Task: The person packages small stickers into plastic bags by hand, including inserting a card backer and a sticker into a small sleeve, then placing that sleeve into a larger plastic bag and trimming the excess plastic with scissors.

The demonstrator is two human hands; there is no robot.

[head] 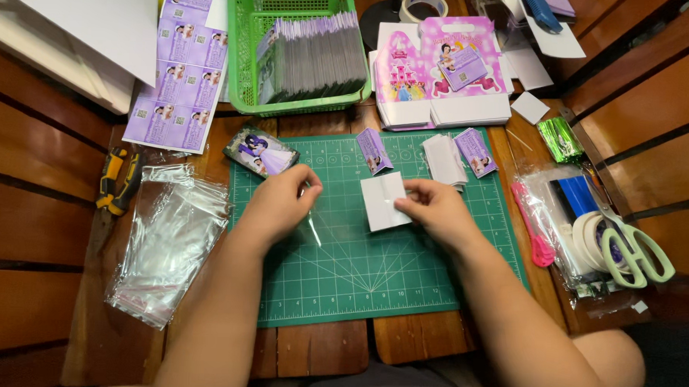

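While both hands worked over the green gridded cutting mat (341, 277), the right hand (435, 208) pinched a small folded white card (385, 201) near the mat's middle. The left hand (279, 203) gripped a clear thin plastic sleeve (313, 229) just left of that card. A stack of clear bags (163, 248) lay left of the mat.

Left hand (277, 202): fingertips curl under, so what they pinch is hidden; only a faint clear film shows below it. Right hand (435, 210): covers the right edge of the white folded card (384, 202). White sheets (75, 24), upper left, cut off by the frame edge. Tape roll (423, 3), top centre, partly cropped. Green basket (250, 53): its front wall hides the lower part of the card stack.
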